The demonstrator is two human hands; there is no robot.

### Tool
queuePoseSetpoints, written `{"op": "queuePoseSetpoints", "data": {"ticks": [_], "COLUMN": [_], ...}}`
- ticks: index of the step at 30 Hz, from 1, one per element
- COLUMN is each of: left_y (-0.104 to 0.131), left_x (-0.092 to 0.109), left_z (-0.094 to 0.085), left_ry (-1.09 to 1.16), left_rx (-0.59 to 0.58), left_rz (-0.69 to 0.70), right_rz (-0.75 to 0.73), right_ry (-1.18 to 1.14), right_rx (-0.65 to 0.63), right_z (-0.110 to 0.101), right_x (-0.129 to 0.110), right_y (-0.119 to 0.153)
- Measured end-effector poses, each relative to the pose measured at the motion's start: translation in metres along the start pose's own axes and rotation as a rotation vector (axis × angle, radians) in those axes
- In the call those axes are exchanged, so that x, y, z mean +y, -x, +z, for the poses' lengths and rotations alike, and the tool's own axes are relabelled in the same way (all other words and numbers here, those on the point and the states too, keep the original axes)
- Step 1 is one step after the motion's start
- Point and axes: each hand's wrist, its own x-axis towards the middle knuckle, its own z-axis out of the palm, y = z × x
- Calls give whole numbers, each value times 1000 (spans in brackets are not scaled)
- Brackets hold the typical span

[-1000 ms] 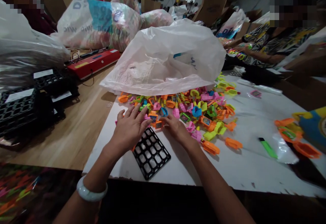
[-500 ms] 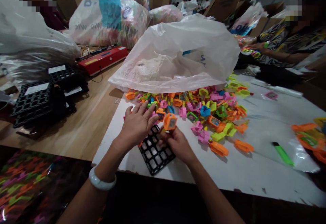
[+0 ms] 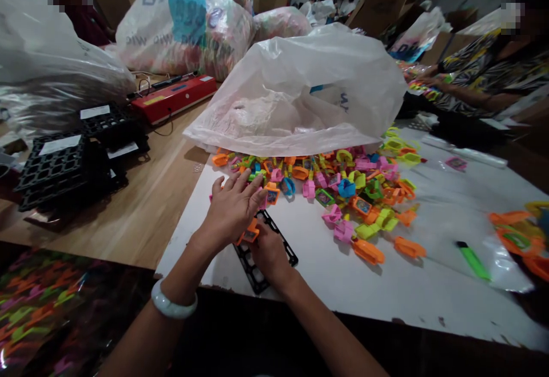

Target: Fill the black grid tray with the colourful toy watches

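We've got the black grid tray [image 3: 286, 249] sitting right at the bench's near edge, mostly covered by our hands. Our right hand [image 3: 268, 252] pinches a small orange toy [image 3: 251, 233] down onto the tray, fingers curled around it. Our left hand [image 3: 231, 210] lies flat, fingers spread loose, on the tray's far end. Bare white bench [image 3: 412, 285] opens to the right. Further back, the pile of colourful plastic toys [image 3: 338, 185] spills from under a big clear bag [image 3: 300, 91].
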Motion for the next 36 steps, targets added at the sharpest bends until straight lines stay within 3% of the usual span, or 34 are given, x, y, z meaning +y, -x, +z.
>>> {"op": "queuePoseSetpoints", "data": {"ticks": [3, 6, 8, 11, 12, 15, 18, 22, 27, 29, 31, 34, 36], "left_y": [-1, -2, -1, -1, -1, -2, 2, 11, 14, 13, 13, 13, 13], "left_x": [0, 1, 2, 2, 2, 1, 0, 8, 16, 16, 15, 13, 12], "left_z": [1, 1, 2, 2, 2, 1, -3, -9, -3, 0, 3, 4, 4], "left_ry": [-8, -25, -30, -29, -31, -37, -37, -74, -125, -127, -127, -131, -132], "left_rx": [6, 26, 45, 45, 41, 33, 27, 61, 55, 61, 66, 86, 94], "left_rz": [-9, -11, 2, 3, -4, -14, -7, 10, 28, 30, 44, 55, 58], "right_rz": [23, 37, 59, 53, 21, -56, -106, -143, -40, 36, 157, 334, 366], "right_ry": [-52, -232, -191, 153, 267, 468, 463, 442, 576, 499, 253, -352, -680], "right_rx": [-83, -206, -89, 265, 273, 97, -31, -72, -76, 5, 59, -48, -146], "right_z": [-3, -29, -53, -85, -92, -103, -102, -95, -103, -108, -110, -94, -74], "right_x": [0, 6, 16, 36, 43, 60, 70, 71, 60, 57, 52, 37, 24], "right_y": [0, -3, -14, -49, -63, -93, -91, -68, -58, -51, -38, -19, -11]}}
